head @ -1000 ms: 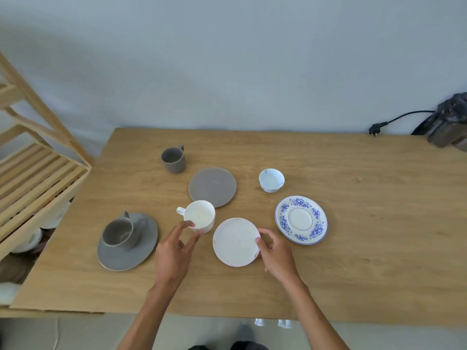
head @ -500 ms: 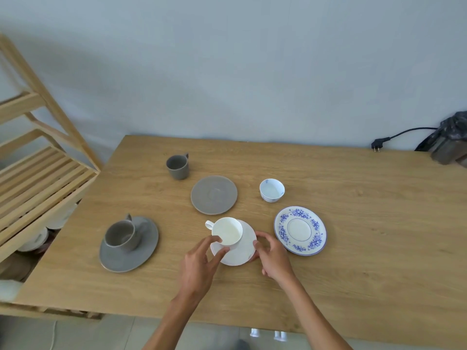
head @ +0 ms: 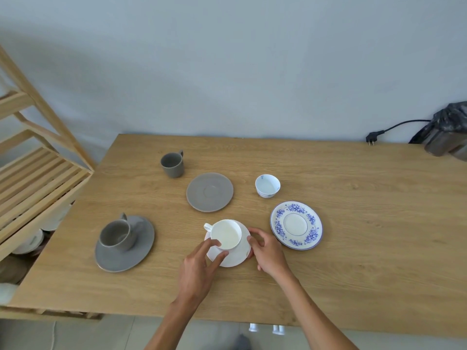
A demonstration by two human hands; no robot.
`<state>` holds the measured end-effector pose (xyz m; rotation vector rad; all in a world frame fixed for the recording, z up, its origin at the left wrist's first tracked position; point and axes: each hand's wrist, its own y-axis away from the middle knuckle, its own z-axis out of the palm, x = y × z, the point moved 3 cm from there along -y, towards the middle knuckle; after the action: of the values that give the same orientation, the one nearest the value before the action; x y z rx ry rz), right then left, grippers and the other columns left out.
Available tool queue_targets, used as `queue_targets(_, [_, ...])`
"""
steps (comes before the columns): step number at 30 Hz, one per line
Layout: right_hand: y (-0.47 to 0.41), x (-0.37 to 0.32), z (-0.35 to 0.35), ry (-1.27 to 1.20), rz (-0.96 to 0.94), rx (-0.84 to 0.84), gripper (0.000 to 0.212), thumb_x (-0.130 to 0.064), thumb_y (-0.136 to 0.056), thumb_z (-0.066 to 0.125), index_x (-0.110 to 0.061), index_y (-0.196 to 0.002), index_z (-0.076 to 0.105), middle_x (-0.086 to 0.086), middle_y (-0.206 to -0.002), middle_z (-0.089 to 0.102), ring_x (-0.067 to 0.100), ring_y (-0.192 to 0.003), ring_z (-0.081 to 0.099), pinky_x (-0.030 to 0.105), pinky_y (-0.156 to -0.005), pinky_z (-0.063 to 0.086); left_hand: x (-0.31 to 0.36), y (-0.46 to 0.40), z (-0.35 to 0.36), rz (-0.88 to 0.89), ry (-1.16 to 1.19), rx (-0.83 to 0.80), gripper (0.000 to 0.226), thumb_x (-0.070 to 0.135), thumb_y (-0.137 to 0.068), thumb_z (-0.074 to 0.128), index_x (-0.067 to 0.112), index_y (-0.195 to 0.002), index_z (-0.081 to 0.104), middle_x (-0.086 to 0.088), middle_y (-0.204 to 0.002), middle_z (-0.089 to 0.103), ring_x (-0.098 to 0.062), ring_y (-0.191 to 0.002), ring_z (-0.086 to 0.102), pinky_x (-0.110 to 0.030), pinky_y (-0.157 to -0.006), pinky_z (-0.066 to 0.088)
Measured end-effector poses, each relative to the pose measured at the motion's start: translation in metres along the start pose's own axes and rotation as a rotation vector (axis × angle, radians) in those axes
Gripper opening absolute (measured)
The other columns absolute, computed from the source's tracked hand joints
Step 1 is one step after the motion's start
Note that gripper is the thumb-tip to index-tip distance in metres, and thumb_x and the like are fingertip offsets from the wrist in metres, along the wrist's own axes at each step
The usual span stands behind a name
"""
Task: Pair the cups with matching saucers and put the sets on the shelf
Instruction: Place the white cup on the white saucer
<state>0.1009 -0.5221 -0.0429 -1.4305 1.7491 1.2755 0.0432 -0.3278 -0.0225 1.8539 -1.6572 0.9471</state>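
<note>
A white cup (head: 226, 233) stands on the white saucer (head: 238, 257) near the table's front middle. My left hand (head: 199, 269) has its thumb and fingers on the cup's near side. My right hand (head: 267, 251) pinches the saucer's right rim. To the left, a grey cup (head: 116, 236) sits on a grey saucer (head: 142, 251). A second grey cup (head: 172, 164) stands alone farther back, beside a bare grey saucer (head: 209, 192). A small blue-and-white cup (head: 267, 185) stands behind a blue floral saucer (head: 296, 224).
A wooden slatted shelf (head: 38, 178) stands against the table's left edge, with white crockery (head: 27, 245) on a lower level. A black plug and cable (head: 372, 137) and a dark bag (head: 447, 132) lie at the back right corner.
My left hand has carried the white cup from beside the white saucer onto it. My right hand has stayed on the saucer's right rim.
</note>
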Motion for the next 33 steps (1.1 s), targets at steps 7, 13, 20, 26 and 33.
queue_targets(7, [-0.005,-0.012,0.006,0.059,-0.026,-0.054,0.025,-0.025,-0.103,0.053,-0.034,-0.123,0.064,-0.004,-0.059,0.069,0.010,-0.028,0.046,0.021,-0.039,0.042,-0.007,0.002,-0.008,-0.016,-0.003,0.002,0.023,0.043,-0.081,0.074,0.033,-0.100,0.065,0.024,-0.091,0.066,-0.009,-0.043,0.044,-0.019,-0.047,0.036])
queue_targets(13, [-0.005,-0.016,0.017,0.080,-0.050,-0.093,0.027,-0.022,-0.104,0.048,-0.030,-0.126,0.062,0.016,-0.073,0.073,0.005,-0.029,0.044,0.022,-0.037,0.040,-0.018,0.002,-0.013,-0.035,-0.001,0.014,0.023,0.046,-0.082,0.073,0.039,-0.101,0.061,0.027,-0.095,0.065,-0.011,-0.044,0.043,-0.024,-0.047,0.042])
queue_targets(20, [-0.009,-0.020,0.032,0.128,-0.053,-0.111,0.029,-0.025,-0.103,0.049,-0.035,-0.129,0.059,0.006,-0.072,0.074,0.004,-0.032,0.046,0.024,-0.038,0.042,-0.022,0.003,-0.024,-0.037,-0.015,0.028,0.025,0.043,-0.083,0.073,0.034,-0.104,0.063,0.027,-0.097,0.064,-0.009,-0.044,0.046,-0.016,-0.047,0.037])
queue_targets(26, [-0.004,-0.028,0.032,0.127,-0.033,-0.123,0.034,-0.028,-0.103,0.050,-0.033,-0.137,0.053,0.008,-0.078,0.074,0.000,-0.034,0.049,0.020,-0.040,0.042,-0.024,0.000,-0.038,-0.027,-0.083,0.005,0.046,0.056,-0.080,0.069,0.038,-0.120,0.056,0.019,-0.117,0.065,-0.022,-0.071,0.063,-0.019,-0.053,0.038])
queue_targets(33, [0.017,-0.031,0.009,0.110,0.023,0.017,0.039,-0.029,-0.103,0.047,-0.034,-0.142,0.047,0.011,-0.081,0.074,0.004,-0.037,0.048,0.021,-0.043,0.044,-0.006,-0.011,-0.073,0.025,0.075,0.080,0.047,0.057,-0.085,0.062,0.033,-0.123,0.051,0.003,-0.099,0.061,-0.009,-0.058,0.057,-0.023,-0.049,0.042])
